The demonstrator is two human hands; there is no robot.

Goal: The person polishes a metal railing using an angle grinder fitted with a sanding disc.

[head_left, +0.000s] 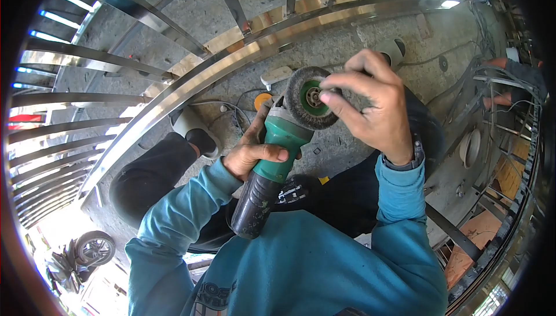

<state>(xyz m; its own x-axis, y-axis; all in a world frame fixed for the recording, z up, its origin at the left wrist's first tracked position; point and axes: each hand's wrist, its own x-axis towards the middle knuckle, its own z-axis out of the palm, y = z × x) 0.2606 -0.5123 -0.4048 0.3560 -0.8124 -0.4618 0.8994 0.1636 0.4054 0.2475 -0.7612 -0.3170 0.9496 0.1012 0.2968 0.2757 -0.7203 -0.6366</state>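
Observation:
A green and black angle grinder lies tilted across my lap, with its head pointing up and away from me. My left hand is closed around the green body just below the head, thumb on top. A dark grey abrasive wheel with a green centre is mounted on the head, its face turned to the right. At the wheel's hub is a metal flange nut. My right hand pinches at this nut with thumb and index finger, while the other fingers are curled. The fingertips partly cover the nut's right side.
A curved metal railing with bars arcs ahead and left. On the concrete floor lie an orange disc, a pale oblong object and cables. Another person's arm shows at right. A motorbike wheel is at lower left.

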